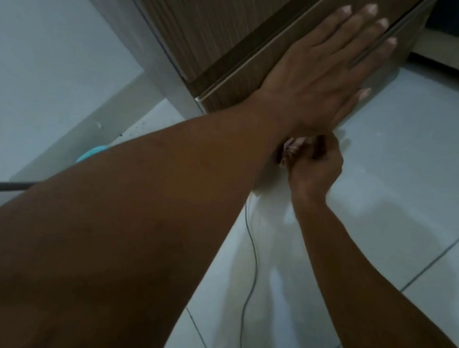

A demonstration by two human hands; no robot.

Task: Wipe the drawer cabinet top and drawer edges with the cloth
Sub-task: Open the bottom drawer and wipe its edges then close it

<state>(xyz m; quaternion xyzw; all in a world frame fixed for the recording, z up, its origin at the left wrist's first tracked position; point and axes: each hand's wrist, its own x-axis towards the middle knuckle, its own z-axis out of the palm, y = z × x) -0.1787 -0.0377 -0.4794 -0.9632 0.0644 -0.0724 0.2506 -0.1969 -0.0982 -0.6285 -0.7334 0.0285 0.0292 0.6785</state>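
Against the front of the drawer cabinet (237,20), the left grip (325,71) lies released, fingers straight and flat on the wood. Just below the cabinet's bottom edge, the right grip (317,167) grasps the crumpled pinkish cloth (291,147).

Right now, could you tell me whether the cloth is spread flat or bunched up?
Bunched up: the right hand grips the cloth in curled fingers, and only a crumpled pink bit shows.

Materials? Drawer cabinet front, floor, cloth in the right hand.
drawer cabinet: wood-grain board, likely laminate, fairly matte; fine straight stripes show. floor: glossy whitish tile, probably ceramic; grout lines and reflections. cloth: pinkish, soft-looking fabric bunched in the right hand; mostly hidden, weave unclear.
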